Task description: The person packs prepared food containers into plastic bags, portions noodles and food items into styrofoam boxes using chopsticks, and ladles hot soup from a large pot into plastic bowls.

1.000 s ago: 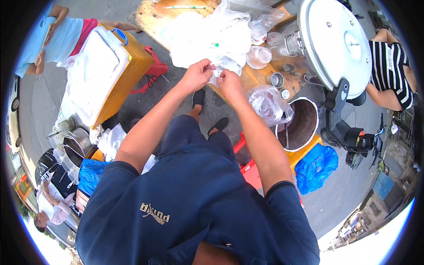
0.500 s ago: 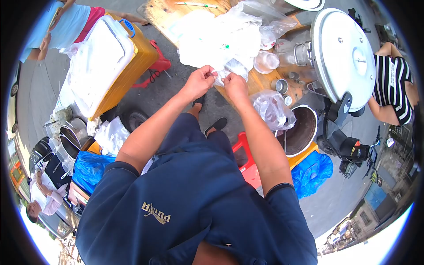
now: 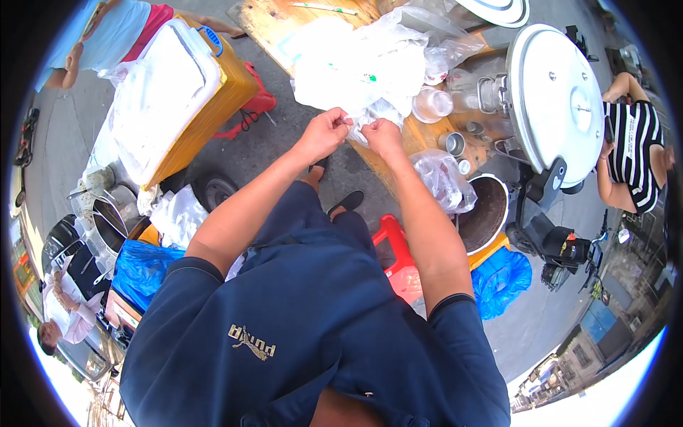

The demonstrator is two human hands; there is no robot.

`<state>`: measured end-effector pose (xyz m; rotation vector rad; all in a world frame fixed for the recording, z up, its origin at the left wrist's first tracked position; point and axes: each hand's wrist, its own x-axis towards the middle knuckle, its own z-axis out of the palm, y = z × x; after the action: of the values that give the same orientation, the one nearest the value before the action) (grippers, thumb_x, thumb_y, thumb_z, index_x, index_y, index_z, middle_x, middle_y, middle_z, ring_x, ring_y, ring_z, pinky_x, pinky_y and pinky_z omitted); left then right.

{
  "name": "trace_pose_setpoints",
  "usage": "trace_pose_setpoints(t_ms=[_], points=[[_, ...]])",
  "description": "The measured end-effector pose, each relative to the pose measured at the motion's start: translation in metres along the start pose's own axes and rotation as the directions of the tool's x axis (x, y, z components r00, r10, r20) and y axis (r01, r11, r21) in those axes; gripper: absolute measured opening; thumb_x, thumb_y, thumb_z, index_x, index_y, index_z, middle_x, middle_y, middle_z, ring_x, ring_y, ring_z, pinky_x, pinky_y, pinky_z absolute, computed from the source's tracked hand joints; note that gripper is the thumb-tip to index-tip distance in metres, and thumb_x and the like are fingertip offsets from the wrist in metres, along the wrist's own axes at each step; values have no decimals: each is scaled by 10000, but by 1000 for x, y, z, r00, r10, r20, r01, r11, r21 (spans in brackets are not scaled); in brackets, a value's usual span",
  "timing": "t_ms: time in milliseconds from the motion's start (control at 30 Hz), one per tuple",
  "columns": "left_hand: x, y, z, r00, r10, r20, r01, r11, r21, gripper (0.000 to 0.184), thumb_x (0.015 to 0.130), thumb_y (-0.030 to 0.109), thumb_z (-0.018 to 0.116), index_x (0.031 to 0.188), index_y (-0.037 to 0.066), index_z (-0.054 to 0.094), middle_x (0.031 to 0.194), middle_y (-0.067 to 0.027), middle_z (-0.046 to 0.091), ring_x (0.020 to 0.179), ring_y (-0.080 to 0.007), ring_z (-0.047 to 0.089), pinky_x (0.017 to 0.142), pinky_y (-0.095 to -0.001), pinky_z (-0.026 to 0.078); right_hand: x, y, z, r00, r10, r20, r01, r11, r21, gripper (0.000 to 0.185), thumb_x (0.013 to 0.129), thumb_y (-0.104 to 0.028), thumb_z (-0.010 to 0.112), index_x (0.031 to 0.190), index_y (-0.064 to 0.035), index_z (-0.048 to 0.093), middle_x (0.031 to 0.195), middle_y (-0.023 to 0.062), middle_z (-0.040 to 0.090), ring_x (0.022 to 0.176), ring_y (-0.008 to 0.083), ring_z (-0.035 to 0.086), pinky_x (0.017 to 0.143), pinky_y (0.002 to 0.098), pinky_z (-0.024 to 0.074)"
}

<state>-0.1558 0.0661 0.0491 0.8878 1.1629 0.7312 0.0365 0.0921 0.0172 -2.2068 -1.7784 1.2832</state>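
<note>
My left hand [image 3: 326, 134] and my right hand [image 3: 384, 137] are close together at the near edge of a wooden table. Both have fingertips pinched on a thin, crumpled plastic bag [image 3: 361, 128], stretched between them. Just beyond it lies a heap of white plastic bags [image 3: 356, 67], overexposed in the sun. Right of my right hand stands a stack of clear plastic cups [image 3: 432, 104]. A metal cup [image 3: 452, 143] is nearer to me, beside a clear bag [image 3: 441, 178] by my right forearm. What the pinched bag contains, if anything, cannot be made out.
A large lidded metal pot [image 3: 555, 99] stands at the right, above a dark-bottomed pot [image 3: 484, 212]. A yellow cool box [image 3: 228, 92] is at the left. A red stool [image 3: 398, 256] is below my right arm. People stand at both sides; a scooter [image 3: 551, 235] is parked right.
My hands have barely moved, and both keep pinching the bag. The view has shifted slightly. The striped-shirt person at the right has changed arm position.
</note>
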Motion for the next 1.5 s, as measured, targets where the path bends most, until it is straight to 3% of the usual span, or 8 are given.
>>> trace_pose_setpoints(t_ms=[367,467,600,700,1200,1267,1367,1500], points=[[-2,6,4,1000,-14,-16,14,1000,1,138,951,117,636,1047,25,600,880,-13,603,725,-94,536,664,-262,470,-12,23,-30,973,3,230,-174,665,727,178,964,-201,665,899,-36,678,785,11,662,633,66,538,530,222,394],[-9,5,16,866,450,-216,-313,826,469,225,899,139,691,1034,-12,590,828,-86,603,749,-204,593,683,-346,496,-22,17,-34,970,47,240,-222,583,782,150,990,-191,643,953,-47,658,814,-2,648,632,44,516,478,179,340],[-14,15,34,928,350,-128,-221,794,567,333,884,273,754,955,-20,611,829,-110,621,738,-218,608,677,-363,508,-25,18,-32,968,14,251,-234,422,876,133,998,-184,644,984,-53,655,824,-7,649,639,44,527,476,173,349],[-2,17,43,965,-261,-14,260,952,164,345,970,343,689,899,6,671,812,-57,688,570,-95,550,520,-287,469,-29,16,-28,969,-19,246,-225,342,912,124,999,-173,646,1004,-49,646,827,-3,649,643,46,531,484,175,360],[20,5,41,918,-389,74,388,921,31,269,953,297,720,935,30,690,809,-20,678,613,-49,554,538,-232,476,-48,17,-28,993,97,-71,22,435,900,115,971,-121,638,1028,-22,624,868,32,678,647,63,552,555,208,429],[22,0,42,991,-125,-51,132,813,568,360,927,375,699,909,15,703,807,-151,709,660,-263,683,645,-399,554,-64,22,-42,987,89,-130,75,466,882,125,956,-98,642,1037,-5,620,883,47,682,645,68,564,575,217,450],[20,6,49,994,79,-71,21,507,862,401,908,404,687,914,4,698,822,-205,712,813,-344,712,714,-468,540,-131,3,-104,956,12,-292,239,541,806,119,945,-68,681,1030,-3,629,858,20,670,671,41,564,594,198,451],[19,8,48,986,69,-153,98,501,860,408,899,420,676,916,12,683,897,-223,709,901,-400,690,758,-503,531,-201,36,-154,877,80,-474,262,748,610,119,936,-65,710,1011,8,653,830,-7,653,704,27,575,639,182,477]])
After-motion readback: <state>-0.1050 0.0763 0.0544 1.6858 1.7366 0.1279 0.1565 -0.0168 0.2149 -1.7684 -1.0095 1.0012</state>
